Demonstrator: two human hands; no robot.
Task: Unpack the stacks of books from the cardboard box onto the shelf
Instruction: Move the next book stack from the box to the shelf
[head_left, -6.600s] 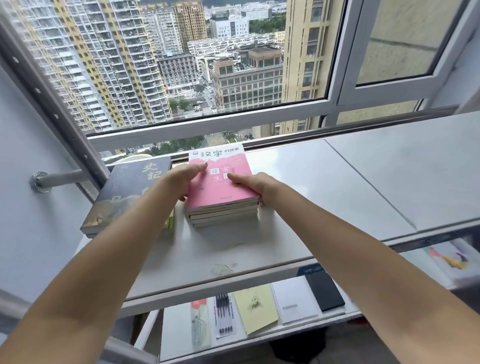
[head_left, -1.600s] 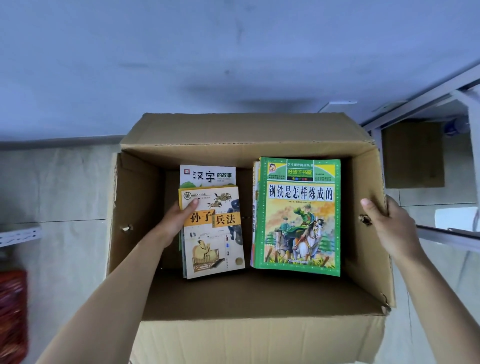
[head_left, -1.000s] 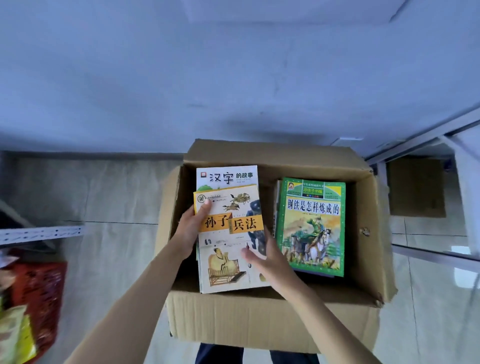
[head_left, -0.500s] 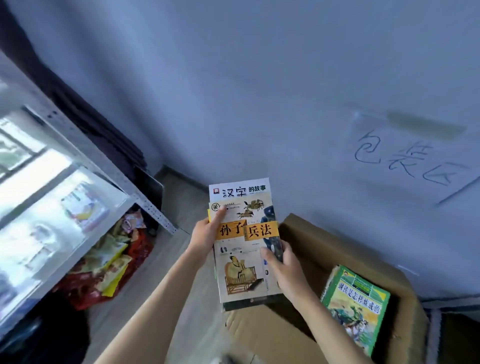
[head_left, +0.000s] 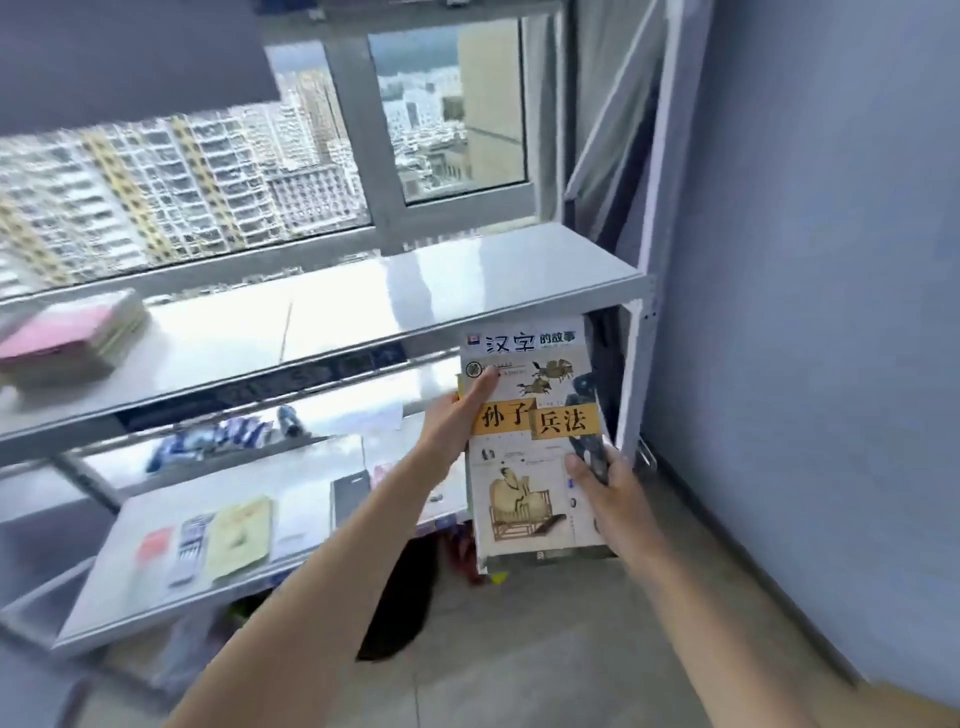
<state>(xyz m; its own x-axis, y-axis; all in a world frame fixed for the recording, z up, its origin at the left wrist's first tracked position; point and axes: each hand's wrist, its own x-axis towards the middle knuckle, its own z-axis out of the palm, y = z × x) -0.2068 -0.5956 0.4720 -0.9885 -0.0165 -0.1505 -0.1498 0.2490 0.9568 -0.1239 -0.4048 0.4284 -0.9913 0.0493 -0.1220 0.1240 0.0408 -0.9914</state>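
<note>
- While both hands carry it, the stack of books (head_left: 530, 447) stays flat and held up in the air, so no book slips off.
- The left hand (head_left: 454, 421) grips the stack's left edge, fingers (head_left: 485, 387) lying on the top cover.
- The right hand (head_left: 608, 493) holds the right edge, fingers curled around it.
- Up past the fingers and to their left is the top shelf (head_left: 363, 306), bare enough for this stack, I think.
- Far to the left of the fingers, a pink-topped stack (head_left: 67, 338) sits on that shelf.

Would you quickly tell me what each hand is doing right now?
Left hand: gripping the stack of books at its left edge.
Right hand: gripping the same stack's right edge.
</note>
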